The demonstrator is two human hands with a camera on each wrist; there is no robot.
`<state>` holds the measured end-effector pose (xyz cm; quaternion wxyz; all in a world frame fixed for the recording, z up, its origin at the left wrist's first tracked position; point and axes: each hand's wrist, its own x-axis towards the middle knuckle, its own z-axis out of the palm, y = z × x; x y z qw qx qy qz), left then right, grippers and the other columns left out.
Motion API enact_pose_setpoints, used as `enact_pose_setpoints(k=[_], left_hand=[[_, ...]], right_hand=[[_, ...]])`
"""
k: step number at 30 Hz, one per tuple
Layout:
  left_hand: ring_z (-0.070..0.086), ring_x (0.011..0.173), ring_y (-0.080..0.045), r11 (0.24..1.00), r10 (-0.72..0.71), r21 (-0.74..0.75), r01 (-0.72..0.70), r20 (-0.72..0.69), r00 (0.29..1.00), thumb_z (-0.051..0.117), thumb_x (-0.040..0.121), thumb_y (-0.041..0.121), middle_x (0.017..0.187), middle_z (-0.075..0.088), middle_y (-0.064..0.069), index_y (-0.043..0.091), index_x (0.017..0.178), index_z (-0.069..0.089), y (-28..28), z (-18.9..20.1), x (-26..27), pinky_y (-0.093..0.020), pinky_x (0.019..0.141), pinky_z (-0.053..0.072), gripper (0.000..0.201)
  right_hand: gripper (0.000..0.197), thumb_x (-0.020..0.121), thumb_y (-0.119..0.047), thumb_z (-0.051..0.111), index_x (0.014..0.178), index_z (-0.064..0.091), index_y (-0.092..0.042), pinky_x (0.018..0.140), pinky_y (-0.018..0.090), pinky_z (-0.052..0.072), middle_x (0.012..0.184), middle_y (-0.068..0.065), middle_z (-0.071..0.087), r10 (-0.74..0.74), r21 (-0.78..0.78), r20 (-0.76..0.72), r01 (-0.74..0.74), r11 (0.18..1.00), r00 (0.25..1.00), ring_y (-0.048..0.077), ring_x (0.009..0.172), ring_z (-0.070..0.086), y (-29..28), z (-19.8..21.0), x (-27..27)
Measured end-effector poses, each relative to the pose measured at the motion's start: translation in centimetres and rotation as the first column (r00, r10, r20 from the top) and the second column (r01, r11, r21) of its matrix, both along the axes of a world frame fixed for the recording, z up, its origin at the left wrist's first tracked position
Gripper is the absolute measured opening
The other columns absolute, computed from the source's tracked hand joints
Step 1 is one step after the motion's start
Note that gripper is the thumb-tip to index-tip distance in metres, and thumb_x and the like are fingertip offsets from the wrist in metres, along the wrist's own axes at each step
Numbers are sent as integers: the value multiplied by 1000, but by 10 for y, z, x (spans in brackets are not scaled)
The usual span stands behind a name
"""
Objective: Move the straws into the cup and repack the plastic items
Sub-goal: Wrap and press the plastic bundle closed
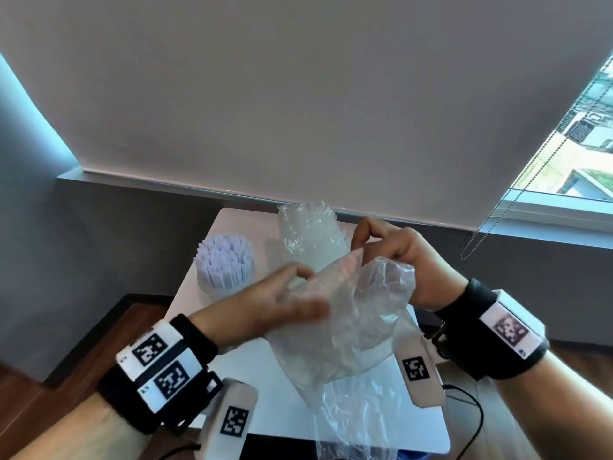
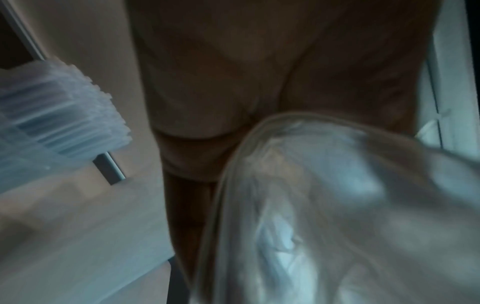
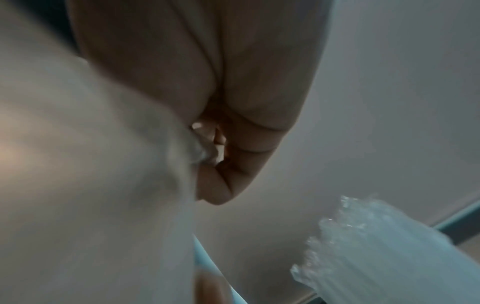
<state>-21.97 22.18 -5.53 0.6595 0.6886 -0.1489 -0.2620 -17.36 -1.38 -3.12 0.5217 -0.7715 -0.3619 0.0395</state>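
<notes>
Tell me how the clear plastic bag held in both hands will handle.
Probably floppy: the clear plastic bag sags and crumples between the left hand and the right hand. Likely very light, being thin and see-through. Possibly slippery, given its glossy film.

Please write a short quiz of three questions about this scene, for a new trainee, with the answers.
1. True or false: the straws stand upright in the cup.
2. Which of the hands pinches the top edge of the clear plastic bag? A) left hand B) right hand C) neither
3. Fill in: the crinkled clear pack stands on the white ____.

Key: 1 true; 2 B; 3 table.
</notes>
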Motion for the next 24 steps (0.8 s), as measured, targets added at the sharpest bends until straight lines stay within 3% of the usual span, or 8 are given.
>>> enact_pose_setpoints(k=[2,4,7,10,14,17,20,24], left_hand=[[71,98,-19,991,-74,120,66,66,995,86,73,21,105,75,-1,14,111,68,-10,-2,-3,-35,90,57,43],[72,95,-26,996,23,84,-30,79,997,84,71,1,100,76,-9,3,103,72,-14,-7,-5,-41,91,56,34],[73,89,-29,971,226,-92,-219,79,971,83,67,-8,96,76,-15,-1,95,74,-14,-11,-8,-40,83,59,31],[73,89,-32,875,421,-271,-401,15,907,83,64,-6,97,75,-18,-2,98,72,-15,-13,-5,-36,77,58,36],[72,97,-27,829,538,-255,-498,123,834,79,74,-1,102,75,-9,4,111,67,-28,-8,-3,-35,81,58,40],[68,108,-21,901,401,-244,-358,159,902,72,84,11,115,72,-4,13,128,57,-26,-3,-3,-28,87,55,47],[65,113,-13,920,338,-262,-290,159,928,60,94,12,123,67,4,32,140,43,-16,-1,1,-23,85,54,52],[67,100,-24,880,383,-310,-359,18,924,44,96,-7,110,72,-3,33,112,69,-16,-1,3,-47,82,58,50]], right_hand=[[14,67,-3,80,70,76,-17,66,28,46,86,1,55,13,32,6,-13,999,1000,13,72,56,7,10,-1],[21,74,-5,76,92,76,-16,74,26,48,89,1,63,-21,127,-37,26,992,999,13,78,61,10,10,-1],[57,76,-32,78,127,60,-16,87,37,51,111,10,65,50,347,-398,100,933,916,24,98,62,2,-10,2],[97,60,-60,84,134,52,-6,97,47,43,119,17,62,220,437,-608,90,895,763,30,107,58,0,-39,-3],[65,74,-33,82,118,59,8,90,45,50,111,21,67,89,390,-506,136,911,858,33,102,62,24,-41,-17],[40,76,-17,80,109,66,2,77,37,57,100,17,73,-71,379,-491,287,880,868,28,91,69,23,-26,-16],[43,77,-6,71,118,61,-1,79,31,56,102,8,73,-131,300,-387,259,918,913,20,93,69,15,-25,-13],[39,71,-5,81,108,69,-6,75,48,47,96,22,62,-90,380,-360,234,895,929,34,86,57,10,-38,-7]])
